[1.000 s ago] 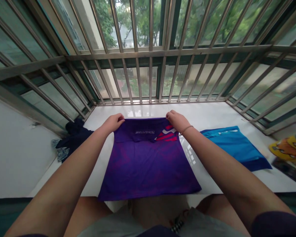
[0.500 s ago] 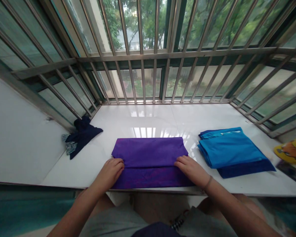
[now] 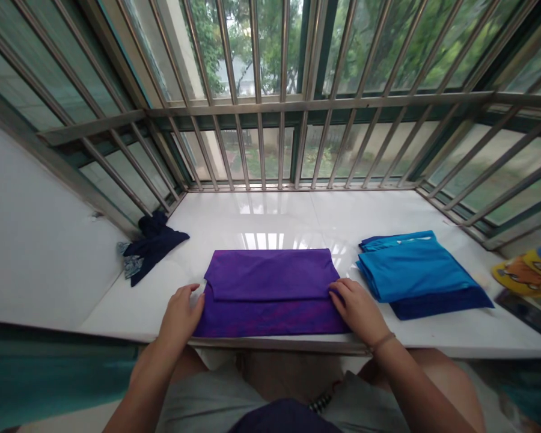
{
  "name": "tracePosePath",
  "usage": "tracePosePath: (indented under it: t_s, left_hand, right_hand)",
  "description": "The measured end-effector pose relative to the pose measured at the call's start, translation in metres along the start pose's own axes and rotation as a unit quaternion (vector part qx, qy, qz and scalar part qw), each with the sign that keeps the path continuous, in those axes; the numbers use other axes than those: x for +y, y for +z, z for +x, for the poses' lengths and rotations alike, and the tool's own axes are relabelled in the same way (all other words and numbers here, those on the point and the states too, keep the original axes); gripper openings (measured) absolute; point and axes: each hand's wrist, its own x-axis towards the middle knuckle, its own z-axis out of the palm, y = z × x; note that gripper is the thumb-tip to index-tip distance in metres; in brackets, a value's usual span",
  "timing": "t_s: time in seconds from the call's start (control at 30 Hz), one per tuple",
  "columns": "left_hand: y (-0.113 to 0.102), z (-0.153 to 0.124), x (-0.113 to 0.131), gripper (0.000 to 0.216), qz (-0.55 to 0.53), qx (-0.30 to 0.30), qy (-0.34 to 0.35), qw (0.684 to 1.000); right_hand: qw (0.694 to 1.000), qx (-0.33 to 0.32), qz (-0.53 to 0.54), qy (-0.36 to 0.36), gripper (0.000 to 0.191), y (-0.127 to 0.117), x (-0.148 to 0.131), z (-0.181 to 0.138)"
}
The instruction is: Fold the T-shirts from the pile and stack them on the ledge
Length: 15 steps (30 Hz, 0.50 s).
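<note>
A folded purple cloth lies flat on the white sill in front of me, its upper layer folded toward me over a darker purple lower part. At its left edge, my left hand is open, with thumb and forefinger apart and no cloth between them. My right hand is at the right edge, its fingers curled onto the corner of the upper layer and closed on it; the fingertips are partly hidden.
To the right lies a folded blue cloth stack, with a yellow printed item beyond it. A crumpled navy cloth sits at the left by the wall. Metal window bars enclose the white sill.
My left hand has let go of the upper layer and moved left, off the cloth's edge. My right hand has shifted slightly outward. The fold's near edge sits a little farther from me.
</note>
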Motion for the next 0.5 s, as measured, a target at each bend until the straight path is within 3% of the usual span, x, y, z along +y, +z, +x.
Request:
tracePosePath:
  t_s: [0.27,0.5]
  left_hand:
    - [0.016,-0.016,0.004,0.034,0.082,0.054,-0.009,0.995]
    - [0.015,-0.017,0.005,0.029,0.105,0.045,-0.007,0.993]
  right_hand:
    - [0.998,0.052,0.008,0.020,0.028,0.025,-0.012,-0.029]
    - [0.993,0.107,0.019,0.055,0.020,0.035,-0.017,-0.043]
